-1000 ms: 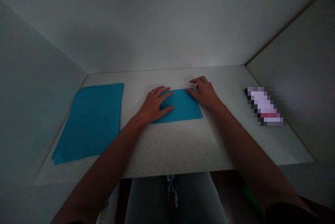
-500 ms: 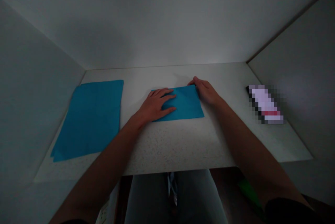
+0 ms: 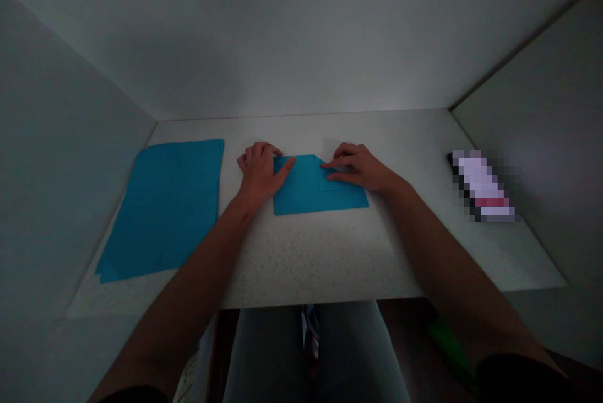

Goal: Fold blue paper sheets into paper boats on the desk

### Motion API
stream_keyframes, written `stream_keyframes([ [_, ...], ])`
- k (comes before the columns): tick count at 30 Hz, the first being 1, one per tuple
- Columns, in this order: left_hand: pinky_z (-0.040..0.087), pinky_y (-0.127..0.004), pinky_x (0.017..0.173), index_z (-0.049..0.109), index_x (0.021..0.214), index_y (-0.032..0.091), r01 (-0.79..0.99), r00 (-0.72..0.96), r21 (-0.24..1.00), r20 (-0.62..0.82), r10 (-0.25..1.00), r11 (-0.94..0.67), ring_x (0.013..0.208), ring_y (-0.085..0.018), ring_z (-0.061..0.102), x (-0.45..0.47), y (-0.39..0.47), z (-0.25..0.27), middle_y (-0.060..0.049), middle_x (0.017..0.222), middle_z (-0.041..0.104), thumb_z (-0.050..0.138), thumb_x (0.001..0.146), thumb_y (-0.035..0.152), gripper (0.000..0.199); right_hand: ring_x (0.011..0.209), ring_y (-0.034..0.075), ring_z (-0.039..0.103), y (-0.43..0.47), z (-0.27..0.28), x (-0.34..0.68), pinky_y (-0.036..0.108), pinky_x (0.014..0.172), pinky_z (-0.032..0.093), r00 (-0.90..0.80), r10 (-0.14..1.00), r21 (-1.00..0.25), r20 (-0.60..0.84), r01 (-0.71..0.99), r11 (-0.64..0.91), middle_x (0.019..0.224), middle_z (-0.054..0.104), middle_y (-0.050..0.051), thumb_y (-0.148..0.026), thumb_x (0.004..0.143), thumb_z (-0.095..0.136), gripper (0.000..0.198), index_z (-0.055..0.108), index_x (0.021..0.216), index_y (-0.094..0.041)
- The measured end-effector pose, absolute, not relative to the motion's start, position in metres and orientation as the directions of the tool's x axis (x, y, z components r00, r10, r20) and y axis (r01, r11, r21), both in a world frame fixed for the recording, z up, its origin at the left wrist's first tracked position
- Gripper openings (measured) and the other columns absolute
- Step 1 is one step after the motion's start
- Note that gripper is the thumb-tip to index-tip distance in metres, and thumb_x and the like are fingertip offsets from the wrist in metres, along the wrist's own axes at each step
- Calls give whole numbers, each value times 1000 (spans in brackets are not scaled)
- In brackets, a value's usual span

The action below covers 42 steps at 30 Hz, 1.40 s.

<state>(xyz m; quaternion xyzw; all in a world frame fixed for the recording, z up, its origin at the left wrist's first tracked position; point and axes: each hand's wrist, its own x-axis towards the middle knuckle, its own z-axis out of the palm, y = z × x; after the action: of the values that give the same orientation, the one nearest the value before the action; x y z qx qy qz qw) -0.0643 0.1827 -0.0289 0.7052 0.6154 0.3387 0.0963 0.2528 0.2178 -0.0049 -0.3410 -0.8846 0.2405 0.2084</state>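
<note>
A folded sheet of blue paper (image 3: pixel 301 193) lies flat on the tabletop in front of me. Its upper right corner is turned down, making a flap with a slanted edge. At the paper's upper left corner is my left hand (image 3: pixel 259 171), its thumb on top of the sheet and its curled fingers at the edge, closed on that corner. My right hand (image 3: pixel 360 167) has thumb and forefinger on the turned-down flap, holding it against the sheet. The other right fingers are bent, partly hidden.
Several larger blue sheets (image 3: pixel 164 208) are stacked on the left of the white speckled tabletop (image 3: pixel 301 258). A phone-like object (image 3: pixel 483 186), blurred by pixels, lies at the right. Walls (image 3: pixel 301 45) close off the back and both sides. A green object (image 3: pixel 450 346) is below the table.
My left hand has moved from flat on the paper to its upper left corner. My right hand has come inward and down, turning the upper right corner over.
</note>
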Motion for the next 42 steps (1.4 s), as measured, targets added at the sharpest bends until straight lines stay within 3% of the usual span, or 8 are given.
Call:
stream_keyframes([
  [6, 52, -54, 109, 66, 103, 26, 562, -62, 799, 298, 953, -213, 103, -29, 69, -64, 187, -21, -7, 104, 76, 73, 100, 68, 42, 104, 28, 66, 217, -6, 253, 50, 105, 44, -666, 722, -549, 188, 538, 640, 120, 71, 9, -67, 103, 72, 43, 87, 132, -39],
  [10, 60, -38, 91, 72, 115, 25, 315, 114, 904, 264, 958, -287, 103, -25, 76, -57, 178, -5, -8, 110, 81, 60, 105, 74, 51, 103, 29, 66, 218, -8, 252, 50, 105, 44, -655, 732, -545, 189, 550, 633, 118, 71, 9, -67, 102, 72, 42, 87, 131, -41],
  [13, 59, -43, 98, 79, 117, 26, 365, 333, 844, 277, 901, -394, 105, -26, 79, -53, 172, 3, -9, 112, 85, 58, 108, 68, 48, 97, 27, 66, 219, -8, 251, 48, 100, 46, -653, 730, -545, 202, 544, 638, 117, 72, 9, -69, 102, 71, 44, 88, 130, -39],
  [18, 48, -56, 116, 85, 105, 32, 504, 592, 613, 268, 760, -609, 118, -31, 76, -52, 168, 1, -5, 124, 85, 83, 94, 56, 27, 94, 26, 67, 218, -5, 249, 46, 97, 46, -642, 740, -545, 202, 554, 629, 109, 74, 8, -67, 104, 71, 41, 89, 125, -37],
  [23, 41, -57, 121, 83, 120, 33, 539, 673, 504, 223, 705, -675, 129, -36, 69, -54, 163, 4, -7, 138, 79, 98, 74, 61, 56, 88, 24, 68, 219, -5, 247, 41, 90, 49, -660, 725, -576, 197, 520, 630, 104, 76, 7, -59, 108, 65, 38, 90, 122, -35],
  [30, 49, -51, 115, 80, 125, 31, 528, 697, 467, 240, 676, -710, 122, -33, 74, -53, 158, 11, -8, 131, 80, 91, 83, 43, 45, 88, 25, 68, 210, 5, 245, 39, 83, 51, -667, 732, -572, 136, 550, 608, 104, 74, 8, -63, 108, 60, 49, 85, 136, -31],
  [38, 59, -45, 100, 79, 127, 30, 509, 707, 475, 245, 663, -718, 113, -31, 78, -49, 155, 12, -8, 135, 79, 86, 83, 36, 45, 87, 30, 68, 200, 13, 244, 40, 77, 51, -692, 720, -547, 45, 586, 598, 101, 76, 7, -84, 63, 96, 92, 81, 139, -34],
  [42, 61, -44, 96, 76, 131, 27, 520, 699, 459, 256, 668, -720, 112, -32, 79, -48, 155, 10, -10, 137, 78, 81, 86, 33, 45, 96, 33, 70, 196, 16, 243, 43, 83, 55, -700, 714, -538, 16, 596, 596, 110, 75, 9, -80, 57, 101, 103, 77, 146, -33],
])
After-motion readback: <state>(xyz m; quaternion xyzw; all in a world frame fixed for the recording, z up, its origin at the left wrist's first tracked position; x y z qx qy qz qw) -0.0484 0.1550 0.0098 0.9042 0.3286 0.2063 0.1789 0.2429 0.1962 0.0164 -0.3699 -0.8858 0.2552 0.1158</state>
